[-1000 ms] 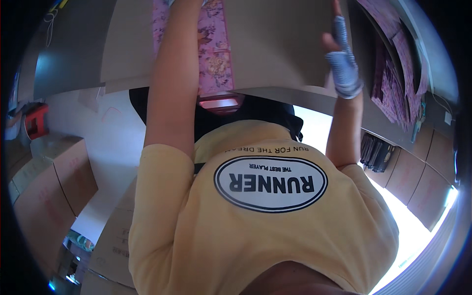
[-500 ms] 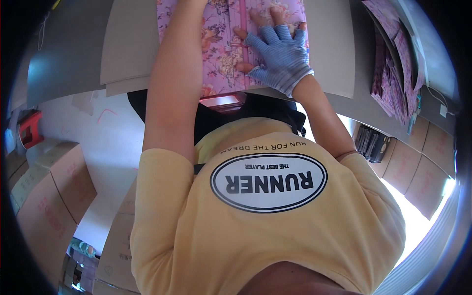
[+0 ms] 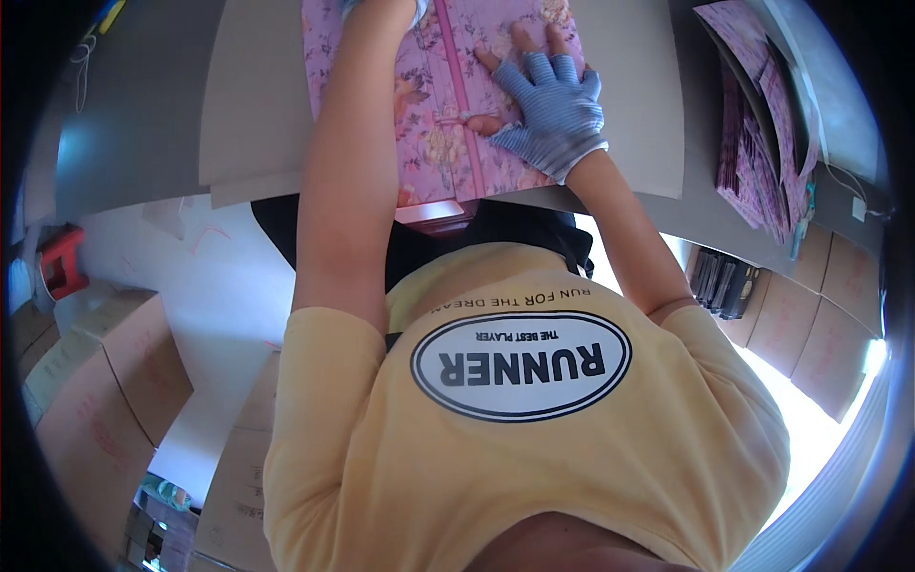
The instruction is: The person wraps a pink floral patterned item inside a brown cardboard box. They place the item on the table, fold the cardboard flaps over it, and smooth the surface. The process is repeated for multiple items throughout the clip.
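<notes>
A pink, flower-printed flat piece (image 3: 424, 157) lies in front of me, with a darker pink stripe running along its middle and a small bow-like detail on it. My right hand (image 3: 558, 110), in a blue striped fingerless glove, presses flat on its right part with the fingers spread and the thumb by the stripe. Across its left part reaches my left arm. Only a bit of the gloved left hand (image 3: 420, 11) shows at the top edge; its fingers are out of sight.
Under the piece is a grey-brown cardboard sheet (image 3: 634, 114) on a grey table (image 3: 133, 143). Several similar floral pieces (image 3: 758, 143) are stacked at the right. Cardboard boxes (image 3: 95, 391) stand lower left, near a red stool (image 3: 62, 262); more boxes (image 3: 786, 315) are at the right.
My left hand has come slightly nearer, so its glove now shows at the top edge. The floral piece has turned a little, its stripe now slanting. My right hand still lies on it.
</notes>
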`<state>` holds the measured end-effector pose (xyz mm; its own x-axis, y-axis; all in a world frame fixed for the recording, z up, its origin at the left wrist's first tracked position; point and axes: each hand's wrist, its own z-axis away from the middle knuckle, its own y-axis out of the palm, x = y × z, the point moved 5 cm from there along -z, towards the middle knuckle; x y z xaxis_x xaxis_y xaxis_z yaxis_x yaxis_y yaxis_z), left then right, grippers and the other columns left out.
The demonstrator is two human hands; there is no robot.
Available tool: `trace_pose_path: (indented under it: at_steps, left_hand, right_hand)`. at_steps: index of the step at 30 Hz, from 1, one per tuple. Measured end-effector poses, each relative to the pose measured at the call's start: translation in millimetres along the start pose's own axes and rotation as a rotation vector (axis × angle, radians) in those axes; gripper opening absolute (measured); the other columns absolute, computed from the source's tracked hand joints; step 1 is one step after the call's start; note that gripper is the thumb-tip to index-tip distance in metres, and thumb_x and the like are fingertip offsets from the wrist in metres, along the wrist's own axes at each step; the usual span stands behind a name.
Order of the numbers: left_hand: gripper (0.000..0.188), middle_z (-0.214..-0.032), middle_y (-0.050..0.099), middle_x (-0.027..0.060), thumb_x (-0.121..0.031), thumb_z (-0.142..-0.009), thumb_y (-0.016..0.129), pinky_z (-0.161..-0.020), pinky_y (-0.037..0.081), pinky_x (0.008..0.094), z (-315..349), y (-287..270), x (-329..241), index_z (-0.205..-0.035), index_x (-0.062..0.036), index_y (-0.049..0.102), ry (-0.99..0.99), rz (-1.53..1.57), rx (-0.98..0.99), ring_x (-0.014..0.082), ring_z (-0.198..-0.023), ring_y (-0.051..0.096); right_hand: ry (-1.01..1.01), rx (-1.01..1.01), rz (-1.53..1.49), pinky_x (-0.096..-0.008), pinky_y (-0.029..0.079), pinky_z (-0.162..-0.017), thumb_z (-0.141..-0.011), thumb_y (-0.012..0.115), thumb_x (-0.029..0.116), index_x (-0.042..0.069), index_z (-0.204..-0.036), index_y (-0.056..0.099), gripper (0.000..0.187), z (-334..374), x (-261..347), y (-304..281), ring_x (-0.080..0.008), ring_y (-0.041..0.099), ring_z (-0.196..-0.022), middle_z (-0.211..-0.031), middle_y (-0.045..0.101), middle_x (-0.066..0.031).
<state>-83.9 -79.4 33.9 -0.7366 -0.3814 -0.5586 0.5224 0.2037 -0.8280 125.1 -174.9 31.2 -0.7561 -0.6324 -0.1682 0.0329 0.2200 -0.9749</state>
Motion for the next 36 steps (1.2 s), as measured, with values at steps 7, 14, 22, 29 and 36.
trace_pose_path:
  at_steps: [7,14,22,29,36]
  left_hand:
    - [0.058,-0.148,0.034,0.0138,-0.038,-0.084,0.055,-0.109,0.025,0.0506,0,21,13,-0.138,-0.022,0.042,0.295,-0.244,-0.21,0.036,-0.134,0.031]
    - [0.053,-0.151,0.034,0.0043,-0.051,-0.095,0.033,-0.11,0.02,0.0504,-16,44,28,-0.144,-0.0307,0.035,0.449,-0.486,-0.257,0.0334,-0.138,0.029]
    - [0.049,-0.151,0.034,0.0035,-0.043,-0.094,0.036,-0.108,0.02,0.0527,1,36,11,-0.141,-0.0311,0.04,0.391,-0.466,-0.229,0.0333,-0.137,0.03]
    - [0.061,-0.152,0.03,0.0125,-0.049,-0.091,0.041,-0.109,0.017,0.0575,14,43,-10,-0.143,-0.0183,0.037,0.284,-0.419,-0.221,0.0349,-0.14,0.025]
    - [0.068,-0.153,0.025,0.0148,-0.054,-0.09,0.04,-0.109,0.016,0.0577,14,46,-13,-0.145,-0.0151,0.032,0.286,-0.465,-0.15,0.0349,-0.141,0.022]
  right_hand:
    - [-0.004,0.017,0.003,-0.069,0.026,-0.095,-0.076,0.046,0.077,0.035,-0.142,0.038,0.078,-2,2,-2,-0.0344,0.021,-0.141,-0.152,0.03,-0.004]
    - [0.005,0.042,-0.072,-0.0699,0.025,-0.096,-0.077,0.044,0.076,0.034,-0.141,0.039,0.077,-1,1,-3,-0.0341,0.02,-0.142,-0.152,0.03,-0.0048]
    - [-0.011,0.093,-0.092,-0.0694,0.022,-0.099,-0.079,0.042,0.074,0.031,-0.142,0.038,0.076,-2,-2,-6,-0.0339,0.018,-0.142,-0.154,0.025,-0.0052]
    - [-0.039,0.178,-0.092,-0.0685,0.024,-0.098,-0.08,0.043,0.072,0.031,-0.143,0.036,0.076,-5,-2,-11,-0.0346,0.021,-0.141,-0.154,0.025,-0.0064]
    - [-0.175,0.13,-0.088,-0.0547,0.021,-0.11,-0.089,0.044,0.053,0.025,-0.144,0.034,0.063,-47,-44,2,-0.029,0.015,-0.144,-0.154,0.025,-0.0071]
